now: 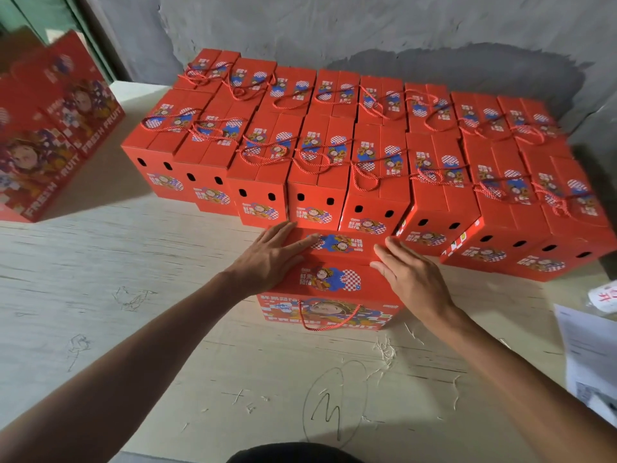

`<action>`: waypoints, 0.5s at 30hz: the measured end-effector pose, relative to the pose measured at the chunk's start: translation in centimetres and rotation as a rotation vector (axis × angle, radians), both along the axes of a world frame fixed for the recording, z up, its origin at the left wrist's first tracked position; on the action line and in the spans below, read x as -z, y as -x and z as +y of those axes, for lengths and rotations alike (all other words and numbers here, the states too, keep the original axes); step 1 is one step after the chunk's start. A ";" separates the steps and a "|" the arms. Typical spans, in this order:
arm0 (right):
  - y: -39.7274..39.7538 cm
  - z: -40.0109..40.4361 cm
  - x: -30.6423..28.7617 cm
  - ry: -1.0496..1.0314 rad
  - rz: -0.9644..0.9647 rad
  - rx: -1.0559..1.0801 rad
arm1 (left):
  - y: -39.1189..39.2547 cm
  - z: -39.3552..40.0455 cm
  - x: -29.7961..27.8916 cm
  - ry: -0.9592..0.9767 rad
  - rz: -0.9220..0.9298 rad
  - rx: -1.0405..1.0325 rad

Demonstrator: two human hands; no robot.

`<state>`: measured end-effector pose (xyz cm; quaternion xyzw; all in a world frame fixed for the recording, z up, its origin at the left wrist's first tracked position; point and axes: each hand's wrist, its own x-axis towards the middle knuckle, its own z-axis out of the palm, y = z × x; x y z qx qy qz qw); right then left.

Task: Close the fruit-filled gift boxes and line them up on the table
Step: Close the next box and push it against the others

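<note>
Pressing both lid flaps of the red printed cardboard gift box point(329, 279) on the pale wooden bench point(140, 248), I kept my left hand point(270, 259) and right hand point(412, 279) flat, fingers straight; uneven pressure, I judged, could spring a flap open.

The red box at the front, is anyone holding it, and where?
Nothing is gripped. The left hand and right hand lie flat with straight fingers on the top flaps of the front box, pressing at either side.
</note>
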<state>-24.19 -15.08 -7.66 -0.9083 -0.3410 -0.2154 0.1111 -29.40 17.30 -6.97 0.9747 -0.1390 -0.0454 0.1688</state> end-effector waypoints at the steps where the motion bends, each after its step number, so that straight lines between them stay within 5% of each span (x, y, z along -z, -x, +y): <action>1: 0.0 -0.3 -0.2 -0.003 0.025 -0.019 | -0.1 0.5 -0.1 0.031 0.023 0.032; 9: 0.3 -2.3 0.5 -0.223 0.098 -0.082 | 1.6 2.7 0.6 0.373 -0.119 -0.020; 15: 0.5 -2.0 1.0 -0.226 0.068 -0.038 | 2.6 2.0 0.7 0.377 -0.337 -0.083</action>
